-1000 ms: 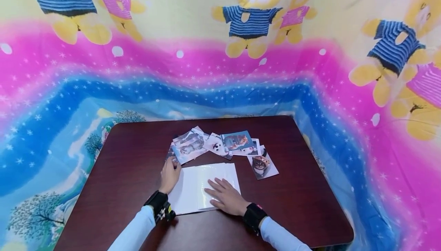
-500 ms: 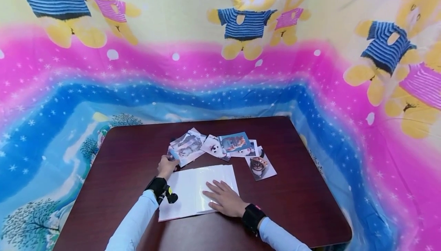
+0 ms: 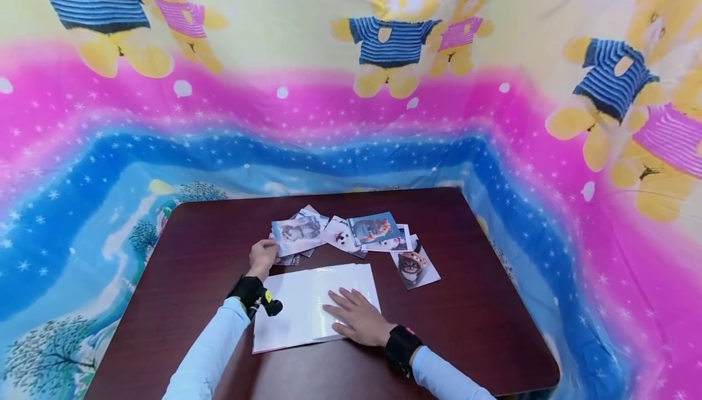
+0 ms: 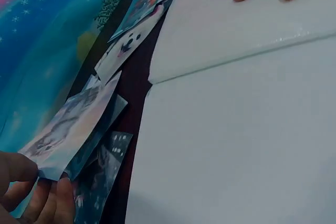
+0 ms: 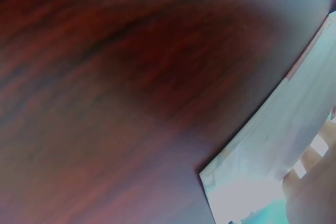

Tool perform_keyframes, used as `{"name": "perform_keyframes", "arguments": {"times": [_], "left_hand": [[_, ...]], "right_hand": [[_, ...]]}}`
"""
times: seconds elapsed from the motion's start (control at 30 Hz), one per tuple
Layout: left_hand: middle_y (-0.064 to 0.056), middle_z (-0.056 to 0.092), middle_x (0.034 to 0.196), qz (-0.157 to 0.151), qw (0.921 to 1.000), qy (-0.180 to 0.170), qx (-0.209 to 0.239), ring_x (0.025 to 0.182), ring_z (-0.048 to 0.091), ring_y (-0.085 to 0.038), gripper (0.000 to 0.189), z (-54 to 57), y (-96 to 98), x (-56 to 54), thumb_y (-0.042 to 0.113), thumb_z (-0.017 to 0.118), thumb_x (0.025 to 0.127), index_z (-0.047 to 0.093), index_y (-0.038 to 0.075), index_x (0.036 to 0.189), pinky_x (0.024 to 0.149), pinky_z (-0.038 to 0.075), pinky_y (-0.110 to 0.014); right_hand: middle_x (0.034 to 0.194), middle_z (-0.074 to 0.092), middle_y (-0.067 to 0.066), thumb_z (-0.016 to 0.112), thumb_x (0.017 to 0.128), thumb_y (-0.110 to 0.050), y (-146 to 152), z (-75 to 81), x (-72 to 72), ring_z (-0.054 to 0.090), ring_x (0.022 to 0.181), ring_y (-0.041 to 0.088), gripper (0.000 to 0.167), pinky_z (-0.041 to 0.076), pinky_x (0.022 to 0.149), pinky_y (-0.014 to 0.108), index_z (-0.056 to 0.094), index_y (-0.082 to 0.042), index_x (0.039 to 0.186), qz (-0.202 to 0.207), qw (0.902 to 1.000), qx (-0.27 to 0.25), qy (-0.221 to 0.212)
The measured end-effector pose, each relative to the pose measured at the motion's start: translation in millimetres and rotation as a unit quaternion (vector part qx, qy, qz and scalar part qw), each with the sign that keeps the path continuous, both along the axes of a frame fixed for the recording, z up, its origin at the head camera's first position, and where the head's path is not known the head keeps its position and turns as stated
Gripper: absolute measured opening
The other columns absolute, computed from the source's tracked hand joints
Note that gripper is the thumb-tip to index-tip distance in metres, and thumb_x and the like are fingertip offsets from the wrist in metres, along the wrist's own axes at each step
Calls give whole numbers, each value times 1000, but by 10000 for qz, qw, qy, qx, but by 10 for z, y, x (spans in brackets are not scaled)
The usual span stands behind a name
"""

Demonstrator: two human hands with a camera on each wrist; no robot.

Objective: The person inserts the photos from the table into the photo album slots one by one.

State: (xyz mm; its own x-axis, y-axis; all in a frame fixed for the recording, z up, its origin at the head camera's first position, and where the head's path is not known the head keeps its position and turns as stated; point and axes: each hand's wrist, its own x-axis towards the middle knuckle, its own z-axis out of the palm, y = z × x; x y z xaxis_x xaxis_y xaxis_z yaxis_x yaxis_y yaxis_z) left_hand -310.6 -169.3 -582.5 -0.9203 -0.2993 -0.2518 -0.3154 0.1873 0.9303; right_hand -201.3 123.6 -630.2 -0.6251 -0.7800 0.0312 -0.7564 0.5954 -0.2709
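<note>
My left hand pinches the near-left corner of a cat photo. In the left wrist view the thumb lies on top of the photo and the fingers are beneath it; other photos lie under it, one of them a dark print. Before me a photo album lies spread, its left page white and its right page covered by a glossy clear sleeve. Fingers spread, my right hand rests on the right page. The right wrist view catches only the album's edge and part of that hand.
Right of the held photo lie a white dog photo, a blue-backed animal photo and a cat photo, partly overlapping. All rest on a dark wooden table. A printed cloth hangs around its far sides.
The left hand has moved off the album's upper-left corner to the photo pile. Its cat photo has turned clockwise, uncovering prints below. The right hand stays on the page.
</note>
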Motion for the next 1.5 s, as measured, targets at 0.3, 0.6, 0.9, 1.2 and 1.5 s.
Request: {"name": "perform_keyframes", "arguments": {"times": [0.3,0.6,0.9,1.2,1.5], "left_hand": [[-27,64,106,143,9747,1717,-1424,81,68,-38,27,105,-227,182,7,49,103,56,-6,125,82,48,-54],[-16,64,96,-427,8187,4517,-3520,82,63,-31,17,397,-233,470,-2,62,95,67,-3,111,66,51,-46],[-13,66,100,-1140,7505,5366,-3686,88,65,-29,21,343,63,909,9,54,101,69,-2,112,70,55,-43],[-4,67,98,-1415,7737,5350,-3085,87,65,-21,20,239,272,1110,13,56,101,72,4,110,75,50,-36],[-15,63,110,-1280,8531,4591,-2122,89,63,-30,51,220,374,1037,-1,80,79,60,-1,126,71,52,-44]], "right_hand": [[158,33,7,46,104,-41,-37,144,-49,29,144,31,50,26,114,50,45,-21,150,16,9994,321,106],[140,51,9,68,95,-24,-167,494,-338,50,125,25,49,45,100,43,52,-13,141,-921,9907,-817,586],[128,60,6,74,91,-25,-235,734,-457,54,120,19,53,48,97,37,55,-9,138,-1111,9588,-2309,1228],[100,64,0,75,89,-11,-185,718,-423,60,95,15,18,50,77,30,71,-10,107,-1068,9384,-3069,1175],[94,69,1,72,87,2,-114,800,-387,63,83,12,16,52,68,26,72,-9,99,-1239,9180,-3649,932]]}}
